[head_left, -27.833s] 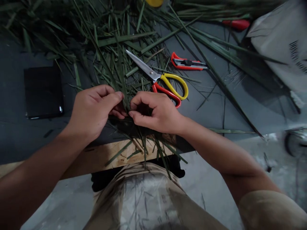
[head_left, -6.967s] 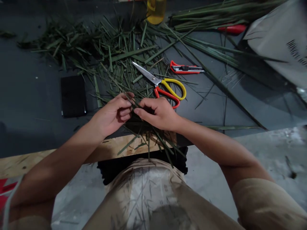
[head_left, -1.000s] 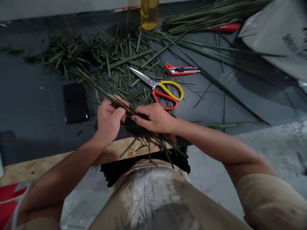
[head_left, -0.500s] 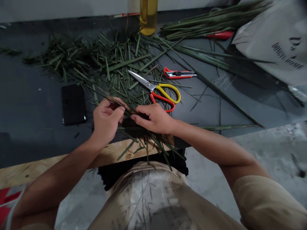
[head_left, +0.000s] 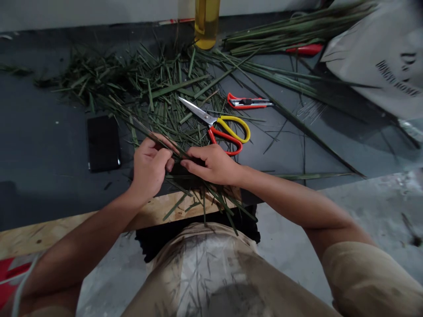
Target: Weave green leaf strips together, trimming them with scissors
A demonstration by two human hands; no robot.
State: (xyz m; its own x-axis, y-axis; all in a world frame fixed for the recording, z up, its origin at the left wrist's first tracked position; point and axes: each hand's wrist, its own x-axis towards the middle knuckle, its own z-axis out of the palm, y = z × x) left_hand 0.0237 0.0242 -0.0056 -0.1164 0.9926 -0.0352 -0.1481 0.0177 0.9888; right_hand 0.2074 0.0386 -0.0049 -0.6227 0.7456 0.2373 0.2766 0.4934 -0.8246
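Observation:
My left hand (head_left: 152, 165) and my right hand (head_left: 213, 164) are close together near the table's front edge, both closed on narrow green leaf strips (head_left: 144, 127). The strips slant up to the left, past my left fingers, and their other ends spread down below my right hand over the wooden edge. My left thumb pinches against the fingers; my right thumb and forefinger grip the same bundle. Just beyond my right hand lie scissors (head_left: 208, 118) with one yellow and one red handle, blades apart. Behind them is a heap of cut leaf pieces (head_left: 109, 79).
A black phone-like slab (head_left: 104, 143) lies left of my hands. A red utility knife (head_left: 249, 101) is right of the scissors. Farther back stand a bottle of yellow liquid (head_left: 206, 26), a bundle of long leaves (head_left: 280, 33), and a pale printed bag (head_left: 380, 57).
My left hand has shifted slightly right, nearer my right hand, still pinching the strips. The whole view has moved a few pixels; the things on the table lie as before.

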